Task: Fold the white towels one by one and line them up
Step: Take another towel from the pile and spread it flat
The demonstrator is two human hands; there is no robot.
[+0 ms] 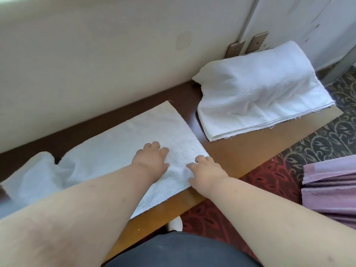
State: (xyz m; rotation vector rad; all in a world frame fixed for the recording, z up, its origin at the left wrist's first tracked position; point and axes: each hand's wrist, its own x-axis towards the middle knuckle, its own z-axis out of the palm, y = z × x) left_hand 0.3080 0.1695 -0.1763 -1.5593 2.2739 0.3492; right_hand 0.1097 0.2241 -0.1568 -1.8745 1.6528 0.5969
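A white terry towel (123,143) lies spread along the brown table (240,157), its left end bunched up. My left hand (152,158) rests on the towel's right part with fingers bent down onto the cloth. My right hand (205,170) touches the towel's near right corner by the table's front edge, fingers loosely bent. A stack of folded white towels (260,97) sits at the table's right end, humped in the middle, apart from both hands.
A cream wall (96,64) runs close behind the table. Patterned carpet (317,143) lies beyond the table's right and front edges. Folded pink-purple fabric (331,189) sits at the right. Metal brackets (246,45) stand behind the stack.
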